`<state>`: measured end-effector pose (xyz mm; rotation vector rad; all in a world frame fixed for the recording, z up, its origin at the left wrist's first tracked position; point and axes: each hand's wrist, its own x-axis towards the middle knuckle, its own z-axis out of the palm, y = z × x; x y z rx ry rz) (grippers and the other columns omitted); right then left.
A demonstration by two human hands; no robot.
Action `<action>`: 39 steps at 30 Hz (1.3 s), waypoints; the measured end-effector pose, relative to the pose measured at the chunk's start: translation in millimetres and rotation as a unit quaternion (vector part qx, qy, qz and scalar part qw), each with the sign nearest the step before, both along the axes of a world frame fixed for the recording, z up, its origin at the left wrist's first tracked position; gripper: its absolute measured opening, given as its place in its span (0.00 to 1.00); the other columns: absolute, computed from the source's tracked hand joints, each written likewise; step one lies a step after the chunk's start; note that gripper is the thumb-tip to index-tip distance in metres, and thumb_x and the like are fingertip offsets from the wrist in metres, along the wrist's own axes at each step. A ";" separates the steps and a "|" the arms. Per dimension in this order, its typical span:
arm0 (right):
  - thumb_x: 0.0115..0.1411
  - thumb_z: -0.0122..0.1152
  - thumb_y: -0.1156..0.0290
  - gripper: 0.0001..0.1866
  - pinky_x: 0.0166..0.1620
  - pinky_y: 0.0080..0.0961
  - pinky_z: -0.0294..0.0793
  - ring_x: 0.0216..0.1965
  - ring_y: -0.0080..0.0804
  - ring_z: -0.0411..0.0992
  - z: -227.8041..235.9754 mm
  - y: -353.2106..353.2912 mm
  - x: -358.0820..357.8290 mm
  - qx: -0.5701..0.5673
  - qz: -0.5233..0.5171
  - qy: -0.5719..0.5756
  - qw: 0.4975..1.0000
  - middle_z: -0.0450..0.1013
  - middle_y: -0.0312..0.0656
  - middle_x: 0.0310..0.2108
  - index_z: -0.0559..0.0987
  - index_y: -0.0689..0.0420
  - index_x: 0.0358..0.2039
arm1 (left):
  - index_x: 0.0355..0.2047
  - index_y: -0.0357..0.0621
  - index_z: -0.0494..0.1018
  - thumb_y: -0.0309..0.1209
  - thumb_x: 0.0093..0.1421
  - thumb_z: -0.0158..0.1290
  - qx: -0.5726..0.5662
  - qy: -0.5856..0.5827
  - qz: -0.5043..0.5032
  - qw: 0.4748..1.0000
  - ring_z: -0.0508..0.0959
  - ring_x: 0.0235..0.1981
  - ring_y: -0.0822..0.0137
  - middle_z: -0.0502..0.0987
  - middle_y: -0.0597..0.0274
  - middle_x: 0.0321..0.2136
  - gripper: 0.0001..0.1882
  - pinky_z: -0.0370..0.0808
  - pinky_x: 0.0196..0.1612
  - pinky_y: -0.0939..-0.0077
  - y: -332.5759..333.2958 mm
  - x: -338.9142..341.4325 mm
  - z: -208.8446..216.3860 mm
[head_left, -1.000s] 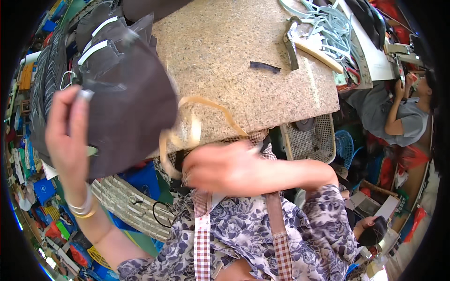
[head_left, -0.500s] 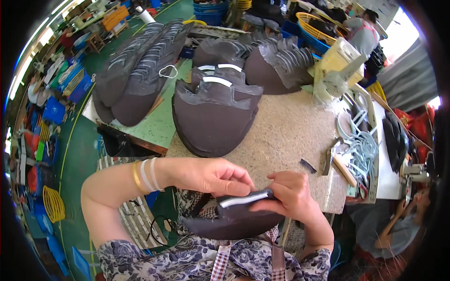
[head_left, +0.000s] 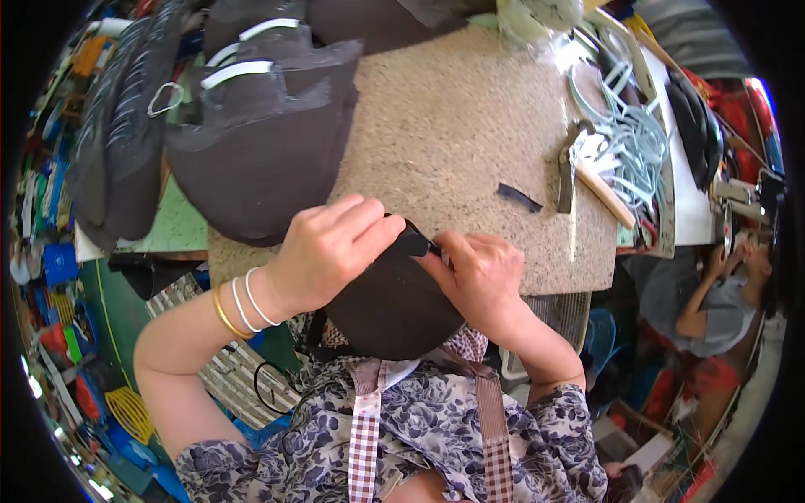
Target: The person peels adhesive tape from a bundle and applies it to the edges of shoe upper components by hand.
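Observation:
A dark brown, rounded fabric piece (head_left: 394, 306) hangs between my hands at the table's near edge, in front of my chest. My left hand (head_left: 331, 251) pinches its upper edge from the left with curled fingers. On the other side my right hand (head_left: 482, 277) grips the same edge between thumb and fingers. The edge looks folded where the hands meet, and no white strip shows on it. Similar brown pieces lie in a stack (head_left: 260, 180) beyond my left hand, the top one carrying a curved white strip (head_left: 237, 74).
Long overlapping rows of brown pieces (head_left: 134, 142) lie at the far left. A small dark scrap (head_left: 519, 198) lies on the speckled tabletop (head_left: 444, 126). Right of it are a wooden-handled tool (head_left: 605, 193) and a tangle of pale blue strips (head_left: 633, 142). Another person (head_left: 713, 302) sits at the right.
My view has shifted, so the table sits higher and further left. Both hands now pinch the held piece's edge with raised wrists; the white strip seen on it before is out of sight.

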<state>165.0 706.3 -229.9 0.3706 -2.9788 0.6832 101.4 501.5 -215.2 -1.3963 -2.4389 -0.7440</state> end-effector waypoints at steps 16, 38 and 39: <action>0.28 0.59 0.74 0.23 0.29 0.22 0.73 0.32 0.30 0.71 -29.4 12.5 -18.6 -0.088 0.067 0.157 0.981 0.76 0.33 0.36 0.82 0.54 0.33 | 0.36 0.32 0.77 0.22 0.40 0.55 0.024 -0.127 0.007 0.992 0.78 0.34 0.55 0.78 0.51 0.37 0.19 0.77 0.36 0.68 -4.5 -2.3 -27.4; 0.52 0.53 0.45 0.46 0.70 0.45 0.41 0.70 0.36 0.45 8.3 16.9 -7.7 0.063 0.314 -0.121 0.939 0.51 0.49 0.68 0.58 0.65 0.64 | 0.49 0.20 0.69 0.24 0.48 0.48 -0.273 -0.053 0.012 0.960 0.64 0.60 0.42 0.66 0.34 0.56 0.27 0.66 0.61 0.54 -3.4 39.9 -10.4; 0.53 0.53 0.48 0.44 0.70 0.45 0.41 0.70 0.37 0.46 -0.2 20.0 -2.9 0.055 0.323 -0.148 0.933 0.50 0.51 0.68 0.58 0.65 0.64 | 0.48 0.22 0.70 0.24 0.48 0.48 -0.245 -0.084 0.018 0.966 0.65 0.60 0.44 0.67 0.36 0.56 0.26 0.65 0.61 0.53 -5.1 41.2 -8.8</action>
